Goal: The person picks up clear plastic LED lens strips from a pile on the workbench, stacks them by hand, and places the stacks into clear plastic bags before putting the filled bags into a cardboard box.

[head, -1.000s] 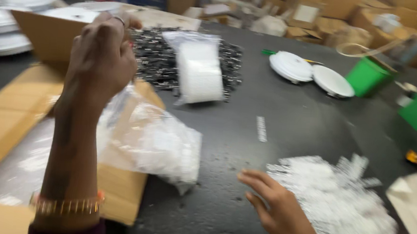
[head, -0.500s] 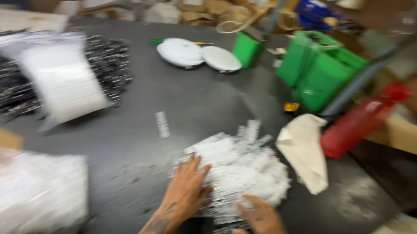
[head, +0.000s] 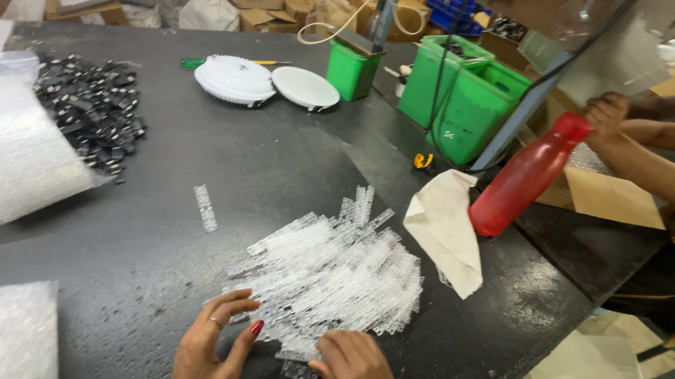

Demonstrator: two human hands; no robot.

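Head cam: 2 hands, left hand (head: 211, 348) & right hand (head: 355, 369), grips spread on 1 clear-strip pile (head: 332, 272).

Both hands (head: 286, 356) low, fingers curled

Head-worn view, steeply down, close over dark table (head: 276, 161)

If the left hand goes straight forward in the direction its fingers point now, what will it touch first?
The left hand points up and right across the table, so it would probably meet the pile of clear plastic strips first. Its fingertips already sit at the pile's near edge.
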